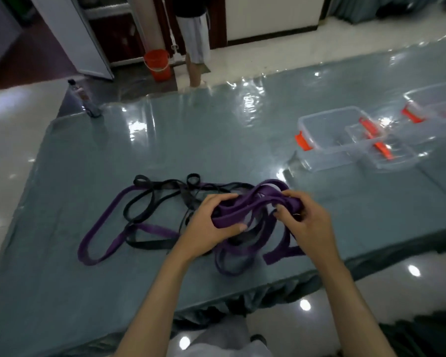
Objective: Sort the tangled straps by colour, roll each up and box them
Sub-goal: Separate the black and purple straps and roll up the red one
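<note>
- Left hand (211,222) and right hand (304,217) each grasp a bunch of purple strap (245,210) above the table (216,140).
- Black strap (150,202) lies tangled alongside it.
- Clear boxes (337,135) sit well right.

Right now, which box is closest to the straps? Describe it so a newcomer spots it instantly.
Start at the table with its glossy grey-green cover; the clear boxes sit on its right side, beyond the purple strap that both hands hold. The nearest box is the leftmost one. It is open, appears empty, and shows an orange latch on its left end, while the others lie further right.
</note>
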